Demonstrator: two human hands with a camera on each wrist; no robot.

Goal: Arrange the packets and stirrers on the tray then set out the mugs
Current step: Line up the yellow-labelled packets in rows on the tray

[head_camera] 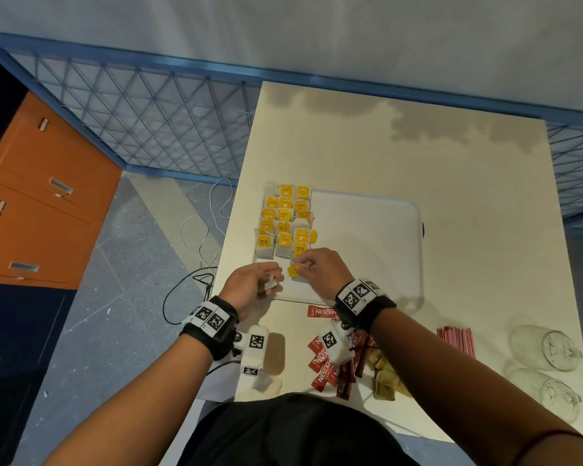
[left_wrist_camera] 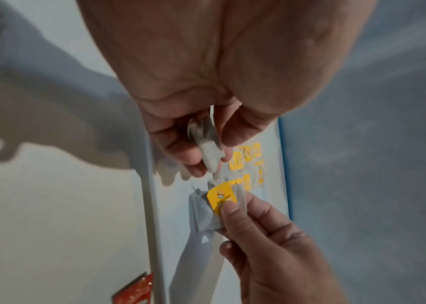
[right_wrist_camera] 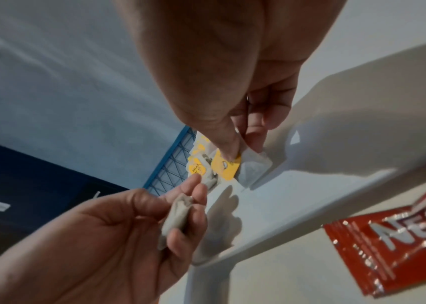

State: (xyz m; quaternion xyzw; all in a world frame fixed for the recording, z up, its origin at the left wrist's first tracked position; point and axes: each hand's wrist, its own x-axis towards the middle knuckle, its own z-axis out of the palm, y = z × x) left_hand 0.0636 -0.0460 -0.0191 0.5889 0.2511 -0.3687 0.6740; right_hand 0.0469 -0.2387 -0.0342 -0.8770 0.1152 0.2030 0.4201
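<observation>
A white tray (head_camera: 377,230) lies on the table, its left part filled with rows of yellow-tagged tea bags (head_camera: 285,220). Over the tray's near left corner my left hand (head_camera: 271,280) grips a greyish tea bag (left_wrist_camera: 206,144), also seen in the right wrist view (right_wrist_camera: 178,216). Just to its right, my right hand (head_camera: 303,265) pinches another tea bag by its yellow tag (head_camera: 294,271), held low over the tray (right_wrist_camera: 228,167). Red coffee packets (head_camera: 327,361) and red stirrers (head_camera: 455,341) lie on the table near me. Two glass mugs (head_camera: 546,348) lie on their sides at the right.
One red coffee packet (head_camera: 321,311) lies against the tray's near rim. Brown packets (head_camera: 387,378) sit beside the red pile. An orange drawer cabinet (head_camera: 41,203) stands to the left, with cables (head_camera: 196,237) on the floor and a blue mesh fence (head_camera: 142,116) behind.
</observation>
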